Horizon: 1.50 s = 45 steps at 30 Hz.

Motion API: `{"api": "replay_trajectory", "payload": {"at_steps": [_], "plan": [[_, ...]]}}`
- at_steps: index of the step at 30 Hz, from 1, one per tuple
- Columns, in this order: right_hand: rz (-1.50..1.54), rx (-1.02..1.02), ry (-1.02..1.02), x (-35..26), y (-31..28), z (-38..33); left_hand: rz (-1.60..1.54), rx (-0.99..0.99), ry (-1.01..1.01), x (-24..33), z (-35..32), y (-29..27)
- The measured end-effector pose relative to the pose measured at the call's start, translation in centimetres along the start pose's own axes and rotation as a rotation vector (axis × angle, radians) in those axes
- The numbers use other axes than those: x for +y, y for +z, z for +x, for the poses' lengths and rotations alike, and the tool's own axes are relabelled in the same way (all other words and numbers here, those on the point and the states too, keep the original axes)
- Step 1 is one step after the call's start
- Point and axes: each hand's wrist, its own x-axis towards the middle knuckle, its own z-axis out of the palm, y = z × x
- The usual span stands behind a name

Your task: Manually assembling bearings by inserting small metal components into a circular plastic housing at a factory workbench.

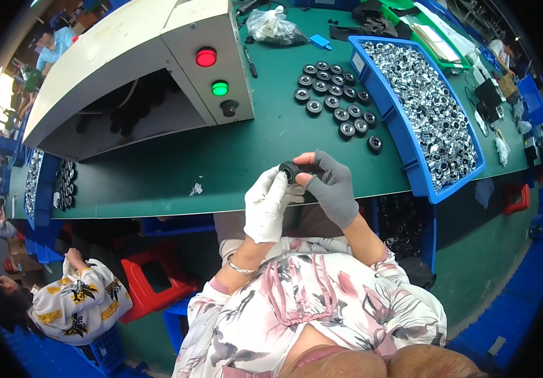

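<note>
At the table's near edge, my left hand (264, 206), in a white glove, and my right hand (334, 190), in a grey glove with bare fingertips, hold one small black wheel (290, 169) between them. The left fingers pinch it from the left and seem to reach its open middle. My right thumb and forefinger grip its other side. Fingers cover part of the wheel, so its inside is only partly seen. Beyond my hands, several like black wheels (332, 102) with shiny centres lie flat in loose rows on the green table (233, 170).
A blue bin (413, 148) full of shiny metal rings stands right of the wheels. At left is a cream machine (189, 38) with a dark opening, red and green buttons and a knob. A bin of black parts (400, 220) sits below the table edge. Another person (79, 296) sits at lower left.
</note>
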Motion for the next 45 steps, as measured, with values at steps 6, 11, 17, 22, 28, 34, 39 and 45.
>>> {"api": "replay_trajectory", "payload": {"at_steps": [6, 11, 17, 22, 28, 34, 39, 45], "plan": [[0.016, -0.069, 0.068, -0.5, -1.1, 0.6, 0.128, -0.042, -0.022, 0.1, 0.5, -0.8], [0.084, -0.024, 0.079, -0.6, 0.0, 0.3, 0.144, 0.014, 0.121, 0.2, 0.5, 0.2], [-0.110, 0.020, -0.019, 0.1, 0.1, 0.8, 0.173, -0.031, 0.086, 0.1, 1.2, -0.3], [-0.445, 0.080, -0.249, 0.8, 0.2, 0.8, 0.274, -0.010, 0.115, 0.0, 1.6, -0.1], [-0.373, 0.126, -0.292, -0.3, 1.0, 0.8, 0.252, -0.001, 0.253, -0.2, 1.5, 0.1], [-0.128, 0.098, -0.028, 0.4, 1.1, 0.5, -0.224, 0.012, 0.052, -1.2, 1.6, 0.5], [-0.502, 0.052, -0.147, -0.8, -0.2, 0.7, 0.320, -0.038, 0.270, 0.4, 1.9, -0.3], [-0.460, 0.051, -0.202, 0.4, -0.7, 1.1, 0.276, -0.027, 0.229, -0.4, 2.4, -0.5]]}}
